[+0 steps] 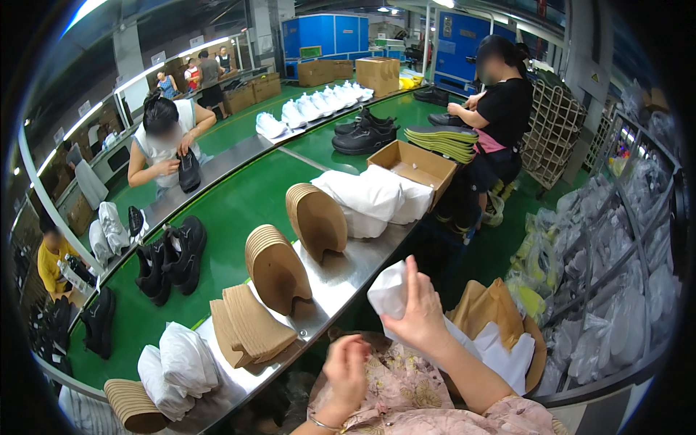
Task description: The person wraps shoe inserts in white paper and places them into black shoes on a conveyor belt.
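Note:
My right hand [416, 304] grips a folded wad of white paper [388, 291] between thumb and fingers, raised above my lap. To its left is my left hand [346, 368], its fingers curled together and nothing visible in them. Below my right forearm lie sheets of white paper [503, 350] against brown paper [481, 312]. On the metal ledge before me stand curved stacks of brown cardboard inserts [278, 272], [318, 223] and a flatter stack of brown cardboard pieces [255, 326]. White paper-wrapped bundles [187, 361] sit near the ledge's left end.
Black shoes [182, 255] stand on the green conveyor belt [244, 201]. An open cardboard box [413, 163] and more white bundles [364, 196] are at the far right. Two co-workers [168, 136], [505, 103] handle black shoes. A wire cage [609, 272] of plastic-bagged items borders my right.

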A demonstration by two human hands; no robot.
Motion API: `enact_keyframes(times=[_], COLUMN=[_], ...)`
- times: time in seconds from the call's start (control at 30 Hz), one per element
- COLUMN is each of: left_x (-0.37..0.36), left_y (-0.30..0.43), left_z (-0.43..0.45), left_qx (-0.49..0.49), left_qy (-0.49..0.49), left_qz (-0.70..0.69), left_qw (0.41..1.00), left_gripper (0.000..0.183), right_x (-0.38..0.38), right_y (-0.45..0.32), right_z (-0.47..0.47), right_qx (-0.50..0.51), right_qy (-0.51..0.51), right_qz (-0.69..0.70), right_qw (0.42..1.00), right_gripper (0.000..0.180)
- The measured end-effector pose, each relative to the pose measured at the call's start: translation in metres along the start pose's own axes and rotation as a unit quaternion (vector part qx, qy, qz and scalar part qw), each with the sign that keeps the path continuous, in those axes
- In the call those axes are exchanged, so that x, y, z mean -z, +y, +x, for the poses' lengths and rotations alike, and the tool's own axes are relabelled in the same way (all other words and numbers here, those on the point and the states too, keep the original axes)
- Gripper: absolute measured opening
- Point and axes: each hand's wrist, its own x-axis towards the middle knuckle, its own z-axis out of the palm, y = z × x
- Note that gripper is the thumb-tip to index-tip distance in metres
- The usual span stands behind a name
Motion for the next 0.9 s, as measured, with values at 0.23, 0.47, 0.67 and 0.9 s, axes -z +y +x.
enact_keyframes(times=[0.23,0.47,0.67,0.9], left_x=[-0.02,-0.02,-0.015,-0.019], left_y=[-0.039,-0.034,-0.044,-0.057], left_z=[-0.002,0.003,0.026,0.039], left_qx=[-0.07,0.065,0.148,0.236], left_qy=[-0.172,-0.052,-0.015,-0.11], left_qz=[0.093,-0.072,-0.286,-0.348], left_qw=[0.978,0.994,0.947,0.901], left_gripper=[0.071,0.047,0.027,0.063], right_x=[-0.012,-0.04,-0.041,-0.052], right_y=[-0.023,0.012,0.045,0.05], right_z=[-0.008,-0.011,-0.032,-0.039], right_qx=[-0.123,-0.044,-0.25,-0.399], right_qy=[-0.052,-0.103,-0.186,-0.136], right_qz=[0.226,0.409,0.65,0.716], right_qw=[0.965,0.906,0.694,0.557], right_gripper=[0.113,0.081,0.042,0.037])
